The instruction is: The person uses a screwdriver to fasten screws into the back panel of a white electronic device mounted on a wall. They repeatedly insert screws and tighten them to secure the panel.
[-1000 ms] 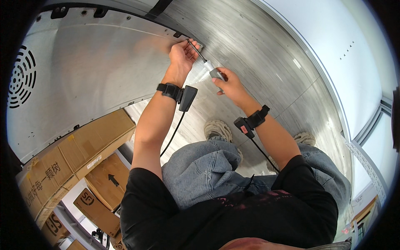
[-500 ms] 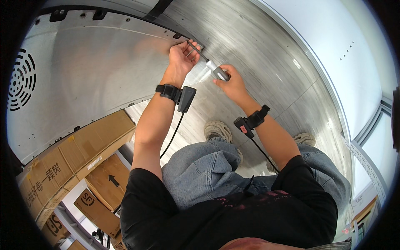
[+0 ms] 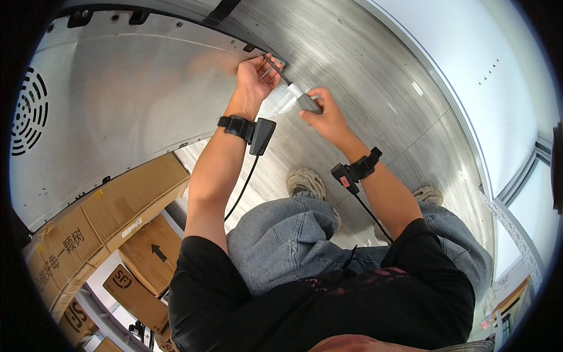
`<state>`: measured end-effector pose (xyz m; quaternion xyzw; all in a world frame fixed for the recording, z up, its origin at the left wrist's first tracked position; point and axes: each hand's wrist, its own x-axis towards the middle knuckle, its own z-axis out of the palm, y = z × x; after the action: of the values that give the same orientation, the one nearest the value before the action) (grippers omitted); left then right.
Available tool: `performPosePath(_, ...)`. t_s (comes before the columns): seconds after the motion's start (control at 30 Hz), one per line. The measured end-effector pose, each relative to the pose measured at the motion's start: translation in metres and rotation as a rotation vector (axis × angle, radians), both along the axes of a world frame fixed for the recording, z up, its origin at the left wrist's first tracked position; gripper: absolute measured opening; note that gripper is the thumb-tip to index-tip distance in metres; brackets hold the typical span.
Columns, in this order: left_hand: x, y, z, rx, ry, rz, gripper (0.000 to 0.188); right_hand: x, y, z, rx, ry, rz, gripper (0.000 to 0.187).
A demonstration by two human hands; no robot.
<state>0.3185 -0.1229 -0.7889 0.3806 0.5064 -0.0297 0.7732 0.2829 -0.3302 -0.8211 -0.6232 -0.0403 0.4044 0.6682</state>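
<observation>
A screwdriver (image 3: 305,101) with a grey and white handle and a long dark shaft slants up and left toward the far corner of a large silver metal panel (image 3: 135,100). Its handle is gripped by my right hand (image 3: 328,115), thumb and fingers wrapped round it. My left hand (image 3: 255,79) is at the panel's corner, palm up and fingers curled, with thumb and fingertips about the shaft's tip end. Whatever the tip bears on is too small to make out. Each wrist wears a black strap with a small cabled box.
Brown cardboard boxes (image 3: 88,226) stand at the left below the panel. A white cabinet-like surface (image 3: 463,70) curves along the right. Grey wood-look flooring (image 3: 375,64) lies between, with my shoes (image 3: 306,183) on it. A round vent is cut in the panel's left part.
The screwdriver's handle has turned a little in my right hand and shifted very slightly left. My left hand stays almost still at the panel corner.
</observation>
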Motion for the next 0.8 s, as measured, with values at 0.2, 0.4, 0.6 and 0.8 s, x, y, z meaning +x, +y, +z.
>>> performPosePath(0.2, 0.001, -0.001, 0.001, 0.003, 0.009, 0.008, 0.017, 0.004, 0.000, 0.010, 0.109, 0.357, -0.140, 0.049)
performPosePath(0.4, 0.003, -0.003, 0.002, 0.012, 0.016, 0.012, 0.018, 0.002, 0.000, -0.002, 0.029, 0.107, -0.034, 0.044)
performPosePath(0.6, 0.002, -0.006, 0.001, 0.024, 0.007, 0.013, 0.019, 0.010, -0.006, -0.004, 0.170, 0.353, -0.073, 0.044)
performPosePath(0.8, 0.001, -0.003, -0.002, 0.011, 0.006, 0.020, 0.020, 0.004, -0.001, 0.004, 0.014, 0.091, -0.047, 0.041)
